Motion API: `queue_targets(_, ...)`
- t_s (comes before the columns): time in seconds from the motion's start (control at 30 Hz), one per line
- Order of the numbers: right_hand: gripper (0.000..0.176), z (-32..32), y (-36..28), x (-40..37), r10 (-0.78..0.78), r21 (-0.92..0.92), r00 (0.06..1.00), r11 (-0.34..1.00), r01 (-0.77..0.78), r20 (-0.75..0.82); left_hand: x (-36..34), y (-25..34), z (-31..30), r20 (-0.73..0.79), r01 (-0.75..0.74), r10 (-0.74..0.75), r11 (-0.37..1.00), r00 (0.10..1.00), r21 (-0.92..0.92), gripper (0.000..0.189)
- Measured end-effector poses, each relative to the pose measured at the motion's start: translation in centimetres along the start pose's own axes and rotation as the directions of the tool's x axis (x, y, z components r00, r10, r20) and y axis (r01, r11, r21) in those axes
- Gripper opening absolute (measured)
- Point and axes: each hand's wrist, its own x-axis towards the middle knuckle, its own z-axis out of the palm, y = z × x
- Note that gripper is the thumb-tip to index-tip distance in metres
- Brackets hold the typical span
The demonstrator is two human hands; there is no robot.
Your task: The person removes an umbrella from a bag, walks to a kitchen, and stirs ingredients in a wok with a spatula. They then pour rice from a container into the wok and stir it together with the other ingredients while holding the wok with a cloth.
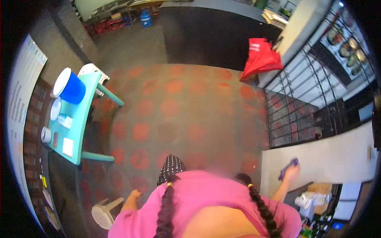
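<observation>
Purple cloth (287, 167) was bunched in the right hand (293, 172), whose grip was closed around it, with one end sticking out past the top of the hand and another trailing down along its inner side. The right arm reached out to the person's right and forward, bare from the pink sleeve (286, 216) on, and the hand lay in front of the pale wall (325, 156), beyond the braid on that side. Whether the cloth touched the wall could not be told.

The left hand (137, 193) hung low on the other side, out from the body, with its forearm angled forward and slightly inward. It showed small, and whether its fingers were spread or pressed together could not be told; no object showed in it. The stool (102, 216) stood just beside the left forearm, on its outer side.

Farther forward on the left, the turquoise surface (81, 133) carried a blue bucket (73, 89) with a white lid, along with smaller items. A red umbrella (262, 59) leaned ahead on the right, near the black gate (295, 115), and the floor (190, 119), patterned with red dots, spread in front of the person.
</observation>
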Motion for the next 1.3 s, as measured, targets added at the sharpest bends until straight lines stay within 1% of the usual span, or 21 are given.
queue_targets(0.1, 0.032, 4.3, -24.6, -0.7, -0.307, 0.479, 0.919, 0.863, 0.16, 0.246, 4.6, 1.5, -4.7, 0.025, -0.017, 0.017, 1.0, 1.0, -0.012, 0.051)
queue_targets(0.17, 0.031, 8.7, -38.3, -1.8, -0.507, 0.553, 0.764, 0.798, 0.241, 0.4, 9.9, 2.3, -9.0, 0.016, -0.188, 0.187, 0.979, 0.982, 0.075, 0.051)
queue_targets(0.2, 0.031, 12.1, -43.9, -2.9, -0.617, 0.564, 0.707, 0.739, 0.369, 0.346, 13.2, 2.7, -11.5, 0.004, -0.295, 0.297, 0.946, 0.955, 0.133, 0.051)
queue_targets(0.23, 0.031, 16.9, -48.9, -3.5, -0.746, 0.738, 0.57, 0.591, 0.325, 0.346, 15.4, 3.9, -14.4, -0.083, -0.097, 0.094, 0.995, 0.992, -0.033, 0.048)
queue_targets(0.27, 0.028, 15.8, -55.5, -5.8, -0.787, 0.732, 0.542, 0.551, 0.401, 0.295, 16.7, 6.5, -18.1, -0.166, 0.073, -0.113, 0.97, 0.98, -0.23, 0.045)
queue_targets(0.3, 0.025, 17.5, -61.1, -6.8, -0.8, 0.79, 0.538, 0.501, 0.353, 0.266, 18.3, 8.7, -22.3, -0.245, 0.016, -0.094, 0.954, 0.965, -0.3, 0.043)
queue_targets(0.43, 0.03, 20.8, -80.2, -10.8, -0.827, 0.934, 0.453, 0.227, -0.276, 0.335, 28.0, 13.5, -37.7, -0.425, -0.27, 0.063, 0.854, 0.903, -0.446, 0.038)
queue_targets(0.47, 0.03, 21.2, -83.7, -11.5, -0.828, 0.929, 0.44, 0.244, -0.278, 0.348, 27.8, 17.8, -44.3, -0.435, -0.285, 0.052, 0.823, 0.899, -0.491, 0.037)
queue_targets(0.57, 0.033, 20.7, -95.2, -13.0, -0.906, 0.802, 0.173, 0.238, -0.548, 0.387, 31.3, 25.9, -59.5, -0.629, -0.57, 0.228, 0.708, 0.743, -0.417, 0.039)
queue_targets(0.7, 0.033, 23.5, -105.7, -13.1, -0.922, 0.765, 0.011, 0.314, -0.562, 0.387, 32.8, 37.8, -76.3, -0.708, -0.784, 0.439, 0.562, 0.554, -0.264, 0.036)
queue_targets(0.73, 0.032, 23.6, -108.0, -13.0, -0.91, 0.728, -0.064, 0.368, -0.578, 0.41, 33.5, 40.4, -79.2, -0.684, -0.792, 0.427, 0.465, 0.592, -0.395, 0.04)
queue_targets(0.8, 0.031, 24.2, -113.0, -12.4, -0.898, 0.694, -0.145, 0.417, -0.587, 0.416, 36.5, 44.0, -84.8, -0.658, -0.81, 0.512, 0.515, 0.552, -0.279, 0.064)
queue_targets(0.87, 0.029, 25.3, -117.7, -11.5, -0.909, 0.709, -0.235, 0.416, -0.569, 0.345, 41.4, 46.6, -88.6, -0.62, -0.83, 0.553, 0.407, 0.556, -0.382, 0.087)
queue_targets(0.9, 0.026, 27.1, -120.1, -10.3, -0.918, 0.755, -0.29, 0.39, -0.527, 0.272, 44.7, 47.2, -90.1, -0.558, -0.797, 0.596, 0.268, 0.578, -0.541, 0.096)
queue_targets(0.93, 0.025, 26.1, -123.0, -9.3, -0.869, 0.713, -0.327, 0.493, -0.498, 0.372, 47.6, 48.0, -91.9, -0.498, -0.723, 0.645, 0.125, 0.58, -0.68, 0.105)
queue_targets(0.97, 0.025, 27.7, -125.1, -8.3, -0.877, 0.706, -0.361, 0.473, -0.527, 0.318, 50.0, 48.1, -94.0, -0.381, -0.617, 0.698, 0.11, 0.606, -0.779, 0.113)
queue_targets(1.0, 0.026, 29.7, -128.5, -7.0, -0.888, 0.706, -0.39, 0.439, -0.555, 0.245, 55.0, 47.5, -95.3, -0.411, -0.659, 0.717, 0.089, 0.563, -0.747, 0.105)
queue_targets(1.07, 0.027, 31.6, -134.3, -5.9, -0.884, 0.67, -0.376, 0.46, -0.583, 0.278, 54.9, 48.8, -100.4, -0.255, -0.385, 0.721, 0.019, 0.644, -0.923, 0.081)
queue_targets(1.2, 0.032, 36.8, -147.5, -3.6, -0.848, 0.547, -0.4, 0.53, -0.648, 0.347, 55.8, 48.2, -111.2, -0.39, -0.453, 0.584, -0.043, 0.711, -0.891, 0.064)
queue_targets(1.27, 0.028, 41.7, -154.2, -3.4, -0.755, 0.662, -0.369, 0.654, -0.365, 0.542, 57.8, 46.9, -115.7, -0.493, -0.339, 0.372, -0.408, 0.787, -0.848, 0.063)
queue_targets(1.3, 0.028, 42.7, -157.1, -4.4, -0.811, 0.669, -0.348, 0.584, -0.459, 0.469, 58.4, 46.4, -117.7, -0.504, -0.346, 0.363, -0.418, 0.784, -0.84, 0.063)
